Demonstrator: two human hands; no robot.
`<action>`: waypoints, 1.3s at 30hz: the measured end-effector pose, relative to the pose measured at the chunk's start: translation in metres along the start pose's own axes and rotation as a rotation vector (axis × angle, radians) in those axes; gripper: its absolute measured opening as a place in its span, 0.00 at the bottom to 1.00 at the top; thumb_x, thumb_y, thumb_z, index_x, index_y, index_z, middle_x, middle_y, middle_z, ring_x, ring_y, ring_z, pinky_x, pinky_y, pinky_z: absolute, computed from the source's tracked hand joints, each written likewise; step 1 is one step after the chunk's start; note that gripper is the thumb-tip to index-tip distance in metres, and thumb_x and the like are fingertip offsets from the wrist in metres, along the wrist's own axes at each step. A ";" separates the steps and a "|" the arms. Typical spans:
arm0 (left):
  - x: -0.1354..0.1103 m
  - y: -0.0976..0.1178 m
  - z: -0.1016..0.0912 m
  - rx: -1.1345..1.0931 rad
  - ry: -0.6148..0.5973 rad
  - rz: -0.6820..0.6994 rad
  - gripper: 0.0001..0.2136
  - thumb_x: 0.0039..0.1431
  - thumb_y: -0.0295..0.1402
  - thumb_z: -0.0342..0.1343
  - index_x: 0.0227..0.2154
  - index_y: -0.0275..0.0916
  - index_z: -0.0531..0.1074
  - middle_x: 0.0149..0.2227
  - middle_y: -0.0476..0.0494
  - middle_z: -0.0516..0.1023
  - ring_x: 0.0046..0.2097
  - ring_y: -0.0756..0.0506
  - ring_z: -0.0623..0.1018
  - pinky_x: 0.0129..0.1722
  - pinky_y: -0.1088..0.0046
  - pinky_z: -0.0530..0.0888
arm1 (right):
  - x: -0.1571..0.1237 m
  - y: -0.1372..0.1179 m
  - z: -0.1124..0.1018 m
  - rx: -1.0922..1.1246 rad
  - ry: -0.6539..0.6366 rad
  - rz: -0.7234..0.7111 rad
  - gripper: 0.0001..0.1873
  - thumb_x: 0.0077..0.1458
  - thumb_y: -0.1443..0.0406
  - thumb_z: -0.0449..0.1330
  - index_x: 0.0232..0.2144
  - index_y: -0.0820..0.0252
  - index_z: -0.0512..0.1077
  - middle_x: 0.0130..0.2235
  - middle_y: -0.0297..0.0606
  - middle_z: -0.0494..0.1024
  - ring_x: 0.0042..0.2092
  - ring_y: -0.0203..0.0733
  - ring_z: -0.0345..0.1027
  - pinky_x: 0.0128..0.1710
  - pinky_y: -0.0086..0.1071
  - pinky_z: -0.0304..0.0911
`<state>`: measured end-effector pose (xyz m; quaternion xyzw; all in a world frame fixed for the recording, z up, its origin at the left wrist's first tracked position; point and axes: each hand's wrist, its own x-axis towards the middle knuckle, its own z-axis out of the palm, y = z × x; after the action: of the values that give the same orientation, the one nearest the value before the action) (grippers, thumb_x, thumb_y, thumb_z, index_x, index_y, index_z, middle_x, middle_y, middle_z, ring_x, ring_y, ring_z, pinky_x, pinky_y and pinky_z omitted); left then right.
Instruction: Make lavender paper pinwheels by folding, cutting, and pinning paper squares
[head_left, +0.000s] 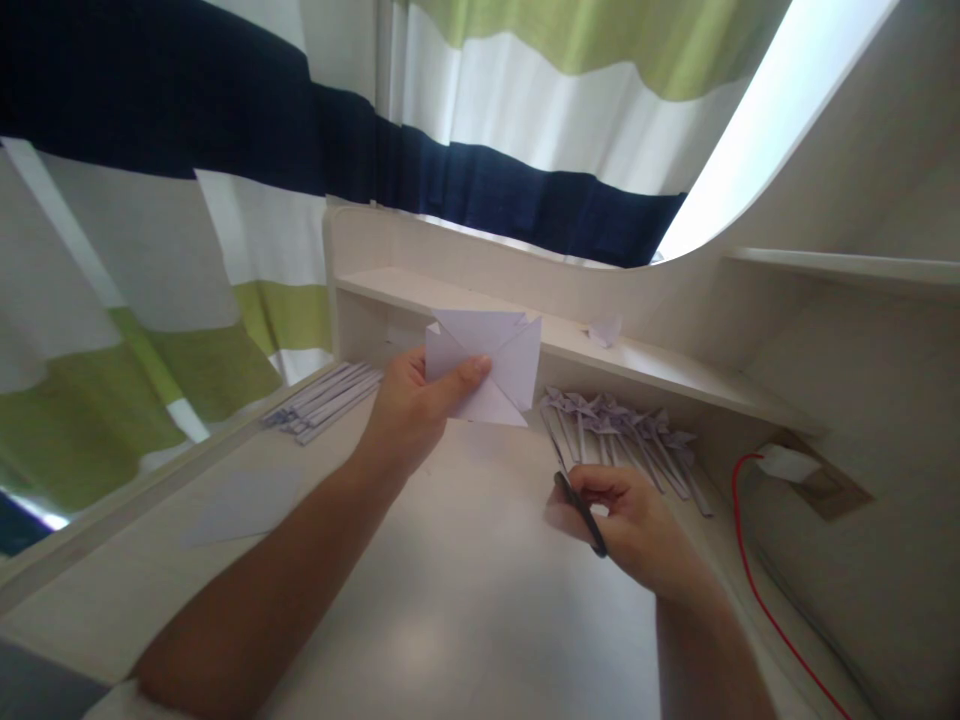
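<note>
A square of white paper (516, 365), with slits running in from its corners, is held up above the desk. My left hand (420, 400) pinches it from the left, thumb lying on its front near the centre. My right hand (630, 520) grips a pair of scissors (579, 512) by the black handles, to the right of the paper and apart from it. The blades point up and away from me; whether they are parted I cannot tell. Behind the scissors lie several paper pinwheels (600, 412) on paper sticks.
A bundle of rolled paper sticks (326, 400) lies at the back left, a white sheet (244, 505) nearer. On the shelf (660, 365) sits a folded paper piece (604, 330). A red cable (757, 590) hangs from a white plug (787, 463) on the right wall.
</note>
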<state>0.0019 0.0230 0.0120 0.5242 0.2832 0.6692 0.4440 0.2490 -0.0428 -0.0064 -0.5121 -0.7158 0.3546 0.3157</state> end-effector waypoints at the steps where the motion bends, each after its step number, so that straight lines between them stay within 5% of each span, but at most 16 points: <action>1: 0.000 0.000 0.000 -0.007 0.001 0.002 0.15 0.54 0.43 0.70 0.39 0.38 0.84 0.36 0.41 0.86 0.34 0.45 0.82 0.31 0.74 0.78 | 0.000 0.000 0.001 -0.003 0.004 -0.001 0.12 0.52 0.57 0.72 0.26 0.59 0.80 0.25 0.32 0.74 0.29 0.37 0.63 0.31 0.32 0.57; 15: -0.001 -0.001 0.000 -0.005 -0.073 -0.033 0.14 0.52 0.44 0.71 0.36 0.39 0.84 0.36 0.42 0.86 0.32 0.45 0.83 0.30 0.74 0.78 | -0.001 -0.007 0.010 -0.029 0.033 -0.042 0.16 0.51 0.57 0.73 0.20 0.59 0.76 0.22 0.29 0.69 0.29 0.37 0.59 0.30 0.32 0.54; 39: -0.007 0.002 0.007 0.010 0.056 0.017 0.13 0.48 0.38 0.74 0.37 0.42 0.84 0.36 0.45 0.87 0.35 0.43 0.83 0.33 0.71 0.80 | -0.003 -0.007 0.011 -0.023 0.033 -0.054 0.18 0.51 0.55 0.73 0.20 0.58 0.75 0.22 0.30 0.68 0.28 0.37 0.58 0.29 0.31 0.54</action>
<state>0.0086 0.0150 0.0129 0.5100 0.2944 0.6858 0.4276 0.2372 -0.0491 -0.0068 -0.5020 -0.7282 0.3289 0.3311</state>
